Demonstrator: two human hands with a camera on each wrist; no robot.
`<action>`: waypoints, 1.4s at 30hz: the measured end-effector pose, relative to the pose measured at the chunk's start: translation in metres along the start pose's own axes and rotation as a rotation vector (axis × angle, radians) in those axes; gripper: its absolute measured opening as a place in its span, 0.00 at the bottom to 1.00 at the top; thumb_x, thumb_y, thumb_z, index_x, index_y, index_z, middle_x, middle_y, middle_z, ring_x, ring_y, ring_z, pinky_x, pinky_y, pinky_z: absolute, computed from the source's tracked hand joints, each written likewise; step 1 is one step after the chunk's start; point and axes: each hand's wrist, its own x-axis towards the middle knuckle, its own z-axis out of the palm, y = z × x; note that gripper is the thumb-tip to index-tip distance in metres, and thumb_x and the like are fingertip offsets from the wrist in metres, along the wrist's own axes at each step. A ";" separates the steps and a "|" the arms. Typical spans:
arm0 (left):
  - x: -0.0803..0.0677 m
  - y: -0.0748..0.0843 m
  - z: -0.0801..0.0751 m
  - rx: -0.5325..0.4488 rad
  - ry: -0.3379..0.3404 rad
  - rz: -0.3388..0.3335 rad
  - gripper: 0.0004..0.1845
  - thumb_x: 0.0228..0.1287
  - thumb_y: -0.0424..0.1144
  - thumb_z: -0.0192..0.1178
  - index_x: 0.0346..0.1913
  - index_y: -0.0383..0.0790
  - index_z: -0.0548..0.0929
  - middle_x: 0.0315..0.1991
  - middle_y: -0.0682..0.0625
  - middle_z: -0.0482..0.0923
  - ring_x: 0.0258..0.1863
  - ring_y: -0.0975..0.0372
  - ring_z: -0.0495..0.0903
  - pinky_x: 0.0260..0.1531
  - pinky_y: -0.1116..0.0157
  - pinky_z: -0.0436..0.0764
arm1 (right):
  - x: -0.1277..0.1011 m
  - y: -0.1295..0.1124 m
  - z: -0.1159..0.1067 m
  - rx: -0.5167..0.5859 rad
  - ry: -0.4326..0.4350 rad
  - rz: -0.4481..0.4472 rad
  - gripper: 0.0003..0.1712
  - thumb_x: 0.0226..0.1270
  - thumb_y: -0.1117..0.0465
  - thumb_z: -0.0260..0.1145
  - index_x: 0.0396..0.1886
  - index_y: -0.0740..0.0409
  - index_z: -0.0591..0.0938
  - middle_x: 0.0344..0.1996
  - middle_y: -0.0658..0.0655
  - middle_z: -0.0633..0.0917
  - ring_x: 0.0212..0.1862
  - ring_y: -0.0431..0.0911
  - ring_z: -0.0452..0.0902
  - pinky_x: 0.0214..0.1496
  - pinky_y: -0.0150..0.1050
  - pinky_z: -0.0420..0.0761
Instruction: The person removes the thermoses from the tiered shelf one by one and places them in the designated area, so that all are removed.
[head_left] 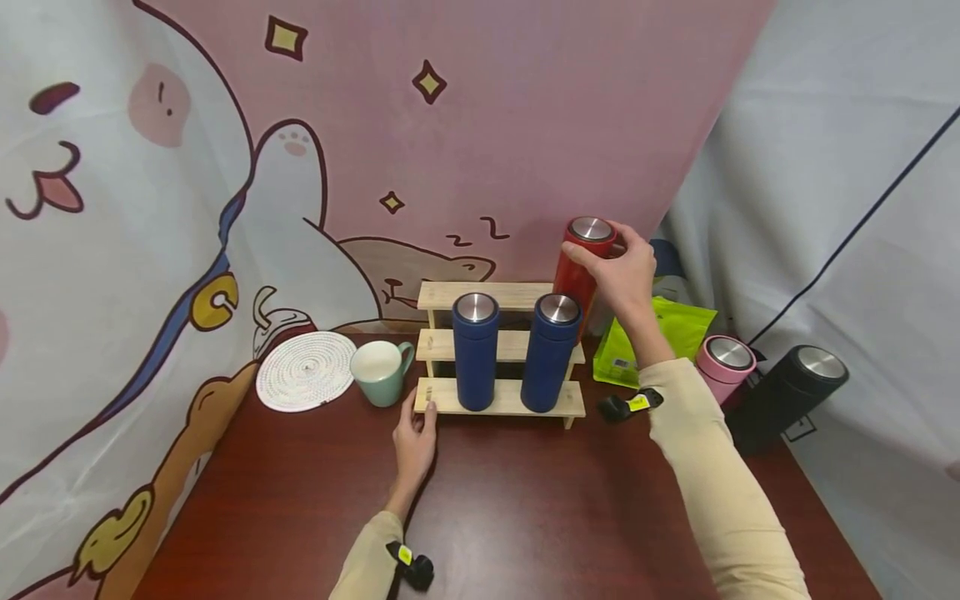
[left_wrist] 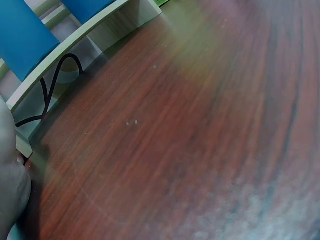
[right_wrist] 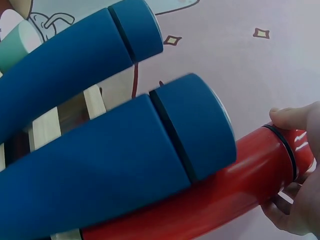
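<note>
My right hand grips a red thermos just below its steel-topped lid, thumb on the near side. The thermos stands upright at the right end of a three-step wooden rack, partly behind a blue thermos; its base is hidden. Two blue thermoses stand on the rack's lowest step, one at the middle and one on the right. At the rack's front left corner, my left hand holds the lowest step between thumb and fingers. In the right wrist view the red thermos lies within the fingers' grasp.
Left of the rack are a mint-green mug and a round white woven mat. To the right stand a lime-green pouch, a pink thermos and a black thermos. A printed cloth backs the dark wooden table.
</note>
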 end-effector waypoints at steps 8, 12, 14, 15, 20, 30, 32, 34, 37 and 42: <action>0.002 -0.001 -0.001 0.001 -0.004 -0.008 0.25 0.73 0.41 0.62 0.70 0.43 0.75 0.63 0.41 0.80 0.57 0.53 0.82 0.56 0.52 0.83 | 0.000 0.005 -0.018 -0.013 0.008 0.019 0.45 0.58 0.39 0.75 0.71 0.55 0.73 0.62 0.60 0.80 0.60 0.51 0.77 0.63 0.50 0.82; 0.002 -0.001 -0.001 -0.005 0.000 -0.008 0.25 0.73 0.40 0.62 0.70 0.41 0.75 0.62 0.40 0.81 0.57 0.52 0.83 0.55 0.52 0.83 | -0.002 0.007 -0.029 -0.018 0.005 0.039 0.46 0.58 0.39 0.75 0.72 0.54 0.72 0.62 0.59 0.80 0.59 0.49 0.76 0.61 0.43 0.83; 0.002 0.000 -0.001 -0.006 0.002 -0.006 0.25 0.73 0.39 0.62 0.70 0.40 0.75 0.62 0.39 0.81 0.57 0.52 0.83 0.55 0.52 0.83 | -0.003 0.008 -0.035 -0.022 0.000 0.056 0.46 0.59 0.39 0.74 0.73 0.53 0.71 0.63 0.59 0.79 0.59 0.48 0.75 0.58 0.38 0.83; 0.002 0.000 -0.001 -0.007 0.002 -0.005 0.25 0.73 0.39 0.62 0.70 0.40 0.75 0.62 0.39 0.81 0.56 0.52 0.83 0.55 0.52 0.83 | -0.004 0.009 -0.037 -0.023 -0.003 0.062 0.47 0.60 0.39 0.74 0.73 0.53 0.71 0.64 0.59 0.78 0.59 0.48 0.75 0.56 0.36 0.82; 0.002 0.001 -0.003 -0.008 -0.002 0.000 0.25 0.73 0.40 0.62 0.70 0.42 0.75 0.61 0.40 0.82 0.55 0.51 0.84 0.53 0.51 0.84 | -0.008 0.016 -0.051 -0.033 -0.012 0.107 0.47 0.61 0.38 0.72 0.75 0.51 0.69 0.66 0.59 0.76 0.61 0.48 0.72 0.62 0.39 0.79; 0.001 0.000 -0.003 -0.006 0.004 -0.003 0.25 0.72 0.39 0.63 0.69 0.41 0.75 0.61 0.40 0.82 0.54 0.52 0.84 0.53 0.52 0.84 | -0.023 0.033 -0.066 -0.097 -0.028 0.179 0.49 0.61 0.36 0.72 0.77 0.51 0.67 0.68 0.58 0.75 0.65 0.51 0.71 0.70 0.52 0.75; 0.001 0.000 -0.003 -0.010 0.001 -0.008 0.25 0.72 0.39 0.62 0.69 0.41 0.75 0.61 0.40 0.82 0.55 0.52 0.84 0.54 0.52 0.84 | -0.027 0.037 -0.069 -0.111 -0.034 0.187 0.49 0.62 0.36 0.71 0.77 0.51 0.66 0.69 0.60 0.75 0.66 0.53 0.72 0.70 0.54 0.75; 0.001 0.000 -0.002 -0.015 -0.003 -0.016 0.25 0.72 0.39 0.62 0.70 0.41 0.75 0.61 0.40 0.81 0.56 0.52 0.83 0.55 0.53 0.83 | -0.032 0.040 -0.072 -0.134 -0.041 0.189 0.49 0.63 0.36 0.70 0.78 0.53 0.66 0.69 0.61 0.75 0.66 0.55 0.72 0.70 0.56 0.74; 0.001 0.000 -0.002 -0.025 -0.004 -0.021 0.25 0.73 0.39 0.62 0.70 0.41 0.75 0.62 0.40 0.81 0.57 0.52 0.83 0.56 0.53 0.83 | -0.039 0.045 -0.075 -0.171 -0.049 0.174 0.49 0.65 0.37 0.69 0.78 0.55 0.65 0.69 0.64 0.75 0.66 0.59 0.73 0.69 0.58 0.74; 0.001 0.001 -0.001 -0.032 -0.010 -0.015 0.25 0.73 0.39 0.62 0.70 0.42 0.75 0.62 0.40 0.81 0.56 0.52 0.83 0.56 0.53 0.83 | -0.047 0.056 -0.079 -0.220 -0.059 0.138 0.49 0.67 0.38 0.68 0.78 0.59 0.64 0.68 0.67 0.75 0.65 0.62 0.74 0.67 0.61 0.75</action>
